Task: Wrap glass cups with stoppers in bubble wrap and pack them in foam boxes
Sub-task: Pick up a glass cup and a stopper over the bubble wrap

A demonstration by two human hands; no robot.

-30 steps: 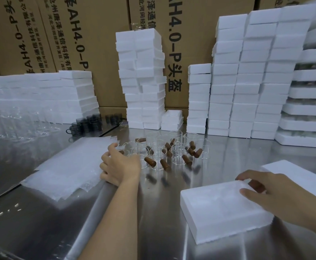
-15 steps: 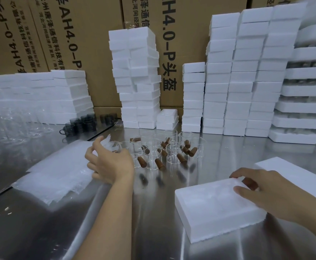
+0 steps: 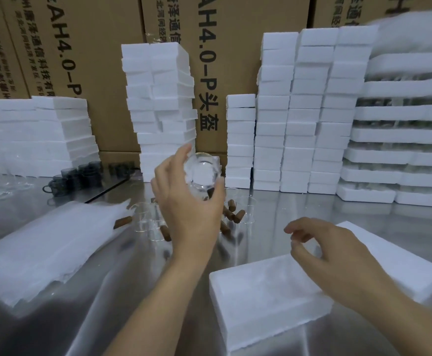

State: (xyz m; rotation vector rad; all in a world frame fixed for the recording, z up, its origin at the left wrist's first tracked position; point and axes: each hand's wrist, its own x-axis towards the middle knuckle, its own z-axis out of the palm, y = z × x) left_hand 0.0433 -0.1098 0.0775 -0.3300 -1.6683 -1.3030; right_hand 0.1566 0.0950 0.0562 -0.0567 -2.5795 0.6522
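My left hand (image 3: 189, 206) curls its fingers and thumb round 1 glass cup (image 3: 202, 170), held in the air above the table (image 3: 107, 317), bare of any wrap (I cannot tell whether a stopper sits in it). My right hand (image 3: 338, 258) hovers over the closed foam box (image 3: 261, 299), fingers loosely bent, holding nothing. I judge this cup's round barely begun: picked, not wrapped, not boxed. The bubble wrap (image 3: 43, 247) lies in a pile at the left, untouched. Several more cups (image 3: 247, 209) and loose brown stoppers (image 3: 238, 215) wait mid-table, so plenty is left. The foam stacks (image 3: 307, 111) behind may be finished packs, though I cannot confirm it.
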